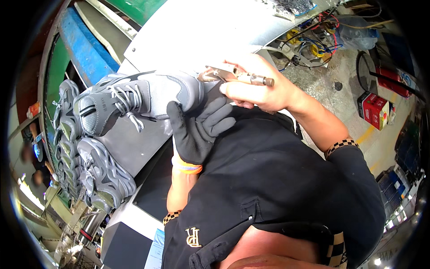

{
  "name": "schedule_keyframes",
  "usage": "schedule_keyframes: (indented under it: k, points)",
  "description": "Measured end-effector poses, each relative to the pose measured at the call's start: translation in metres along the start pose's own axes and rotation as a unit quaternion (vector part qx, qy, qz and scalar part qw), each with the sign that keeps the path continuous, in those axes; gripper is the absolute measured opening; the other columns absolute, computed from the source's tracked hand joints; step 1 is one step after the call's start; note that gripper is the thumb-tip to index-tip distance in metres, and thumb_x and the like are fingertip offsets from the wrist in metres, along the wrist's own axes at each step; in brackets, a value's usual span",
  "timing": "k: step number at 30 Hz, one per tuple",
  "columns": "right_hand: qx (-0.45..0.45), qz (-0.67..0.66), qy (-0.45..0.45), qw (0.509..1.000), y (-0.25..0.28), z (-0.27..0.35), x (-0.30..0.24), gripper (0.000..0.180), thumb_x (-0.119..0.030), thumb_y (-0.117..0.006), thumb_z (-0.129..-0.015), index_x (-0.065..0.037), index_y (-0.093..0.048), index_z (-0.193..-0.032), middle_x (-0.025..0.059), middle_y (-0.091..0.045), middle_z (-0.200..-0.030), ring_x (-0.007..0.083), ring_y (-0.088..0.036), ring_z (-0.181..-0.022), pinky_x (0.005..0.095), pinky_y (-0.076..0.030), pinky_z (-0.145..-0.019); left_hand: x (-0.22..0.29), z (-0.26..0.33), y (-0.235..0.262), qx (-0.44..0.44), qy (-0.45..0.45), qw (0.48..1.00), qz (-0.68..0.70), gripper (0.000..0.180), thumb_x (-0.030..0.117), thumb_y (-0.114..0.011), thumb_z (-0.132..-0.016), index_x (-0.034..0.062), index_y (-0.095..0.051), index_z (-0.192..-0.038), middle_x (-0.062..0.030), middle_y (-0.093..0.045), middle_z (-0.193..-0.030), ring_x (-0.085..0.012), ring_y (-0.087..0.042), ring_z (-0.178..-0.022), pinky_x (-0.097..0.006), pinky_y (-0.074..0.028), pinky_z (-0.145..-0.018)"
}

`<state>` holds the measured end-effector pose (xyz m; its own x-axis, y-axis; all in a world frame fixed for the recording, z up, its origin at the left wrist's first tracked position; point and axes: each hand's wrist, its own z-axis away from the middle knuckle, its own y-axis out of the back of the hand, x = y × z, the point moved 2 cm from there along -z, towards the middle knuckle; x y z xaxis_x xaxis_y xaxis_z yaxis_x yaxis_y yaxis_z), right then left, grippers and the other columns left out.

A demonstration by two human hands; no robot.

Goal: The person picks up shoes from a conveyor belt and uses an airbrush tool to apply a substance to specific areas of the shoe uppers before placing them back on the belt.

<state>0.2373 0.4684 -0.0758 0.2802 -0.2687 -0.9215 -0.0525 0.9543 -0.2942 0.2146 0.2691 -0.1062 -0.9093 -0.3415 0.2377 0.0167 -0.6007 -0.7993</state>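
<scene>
A grey lace-up sneaker (139, 98) lies on its way across the near table, toe to the left and heel toward my hands. My left hand (197, 132), in a dark grey glove, is beside the heel, palm showing and fingers spread. Its thumb overlaps the sneaker's side; whether it presses there I cannot tell. Bare fingers of my right hand (260, 85) are closed around a metal hand tool (239, 76) with a flat plate and a cylindrical knob end. The tool is close to the heel; its exact kind is unclear.
More grey sneakers (105, 172) stand in a row at the left. The white machine surface (174, 40) is ahead, beside a blue panel (85, 40). Cables and yellow parts (318, 47) lie at the far right, near a red box (373, 110) on the floor.
</scene>
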Motion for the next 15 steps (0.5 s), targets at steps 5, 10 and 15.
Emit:
schedule_keyframes:
  k: [5,10,15]
  points:
    - [0.052,0.043,0.047,0.997,0.002,0.000,-0.010,0.030,-0.008,-0.057,-0.083,0.002,-0.055,-0.111,-0.0013,-0.049,-0.060,0.0047,-0.042,-0.046,0.0207,-0.034,-0.042,0.001,-0.025,-0.016,-0.072,0.027,0.997,0.022,0.099,0.072,-0.030,-0.087,-0.0107,-0.024,-0.140,-0.0263,-0.047,-0.133,-0.0341,-0.052,-0.121,-0.047,-0.046,-0.099]
    - [0.120,0.175,0.172,0.962,0.001,-0.002,0.006,0.036,-0.007,-0.058,-0.082,0.004,-0.050,-0.115,-0.0012,-0.051,-0.071,0.0038,-0.046,-0.059,0.0200,-0.037,-0.053,0.004,-0.057,-0.007,-0.120,0.007,0.993,0.014,0.086,0.072,-0.032,-0.088,-0.0035,-0.048,-0.126,-0.0189,-0.060,-0.120,-0.0277,-0.060,-0.110,-0.040,-0.049,-0.095]
    - [0.174,0.151,0.208,0.951,-0.006,-0.008,0.036,0.043,0.000,-0.057,-0.080,0.007,-0.047,-0.120,0.0026,-0.058,-0.079,0.0039,-0.050,-0.066,0.0187,-0.040,-0.059,0.010,-0.071,-0.029,-0.058,-0.077,0.990,-0.108,0.086,0.073,-0.031,-0.088,-0.0037,-0.046,-0.124,-0.0153,-0.059,-0.116,-0.0225,-0.060,-0.103,-0.033,-0.049,-0.088]
